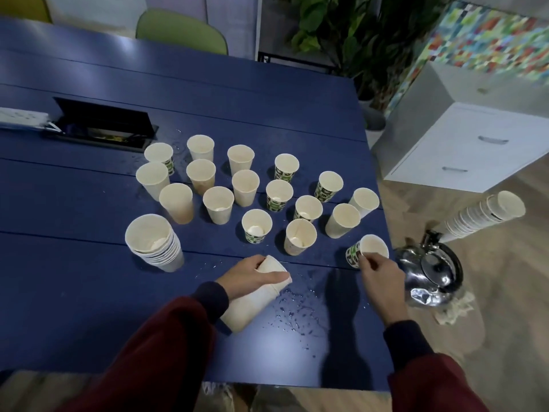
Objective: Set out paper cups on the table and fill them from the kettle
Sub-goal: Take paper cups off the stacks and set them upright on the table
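Several paper cups [246, 187] stand upright in rows on the blue table [74, 292]. My left hand [252, 272] grips a stack of nested cups [252, 304] that lies tilted above the table's near part. My right hand [378, 270] pinches the rim of a green-patterned cup [364, 251] at the table's right edge. A shiny metal kettle [430, 269] sits on the floor just right of the table, beside my right hand.
A second stack of cups [154, 242] stands at the left of the rows. Another long stack [487, 215] lies tilted above the kettle. Water drops [297, 313] spot the table near me. An open cable box [101, 123] sits at the back left; white drawers [463, 150] stand right.
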